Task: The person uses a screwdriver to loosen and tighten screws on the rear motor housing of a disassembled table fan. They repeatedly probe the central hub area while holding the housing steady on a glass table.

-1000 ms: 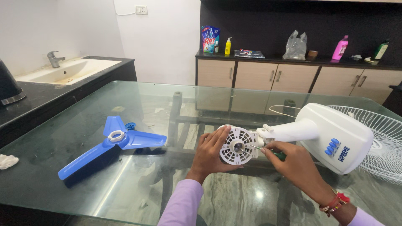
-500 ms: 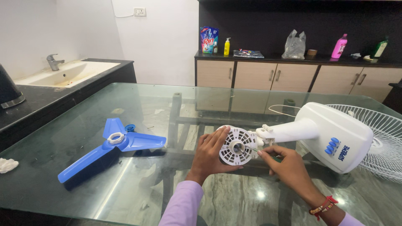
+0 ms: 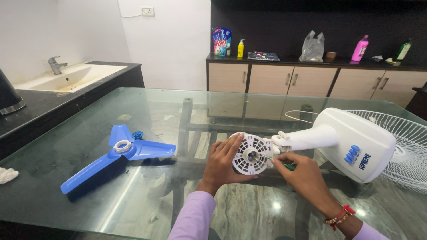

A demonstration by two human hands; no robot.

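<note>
A white fan body (image 3: 351, 142) lies on its side on the glass table (image 3: 147, 111), its round vented motor housing (image 3: 251, 154) facing me. My left hand (image 3: 223, 162) cups the housing from the left and steadies it. Just to the right, my right hand (image 3: 299, 174) grips a small green-handled screwdriver (image 3: 284, 165) whose thin shaft points at the housing's centre. A blue three-blade fan propeller (image 3: 116, 154) with a white hub ring rests on the glass to the left, with a small blue cap (image 3: 137, 134) beside it.
A white wire fan guard (image 3: 402, 146) lies at the table's right edge behind the fan body. A black counter with a sink (image 3: 66, 78) runs along the left. Cabinets at the back carry bottles and bags. A white rag (image 3: 6, 174) sits at the far left.
My right hand has drawn slightly lower and closer to the housing with the screwdriver. The left hand and the fan have stayed put.
</note>
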